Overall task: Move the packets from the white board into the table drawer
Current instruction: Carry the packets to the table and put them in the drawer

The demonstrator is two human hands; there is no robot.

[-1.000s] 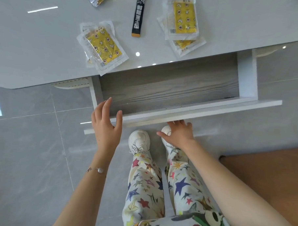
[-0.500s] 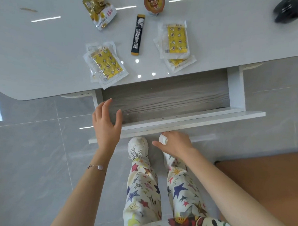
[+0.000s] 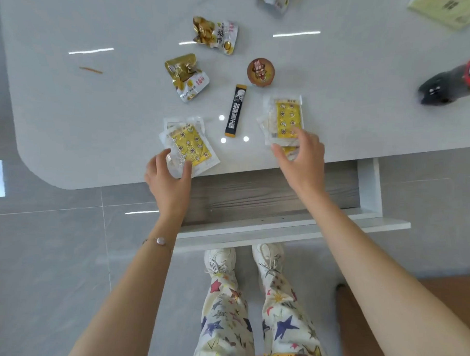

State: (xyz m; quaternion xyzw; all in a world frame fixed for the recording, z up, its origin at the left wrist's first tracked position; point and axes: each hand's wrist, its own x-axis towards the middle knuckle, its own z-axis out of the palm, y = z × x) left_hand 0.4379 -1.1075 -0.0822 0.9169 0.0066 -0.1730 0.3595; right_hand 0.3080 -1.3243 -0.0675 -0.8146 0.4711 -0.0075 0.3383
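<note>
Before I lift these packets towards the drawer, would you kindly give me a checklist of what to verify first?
1. Drawer open: ok, pulled out under the table.
2. Drawer's visible floor bare: ok, only wood grain shows.
3. Left hand gripping left yellow packets: cannot tell; thumb and fingers flank their near corner.
4. Right hand gripping right yellow packets: not ok; fingers spread over them.
5. Black stick packet clear of both hands: ok, lying between the piles.
</note>
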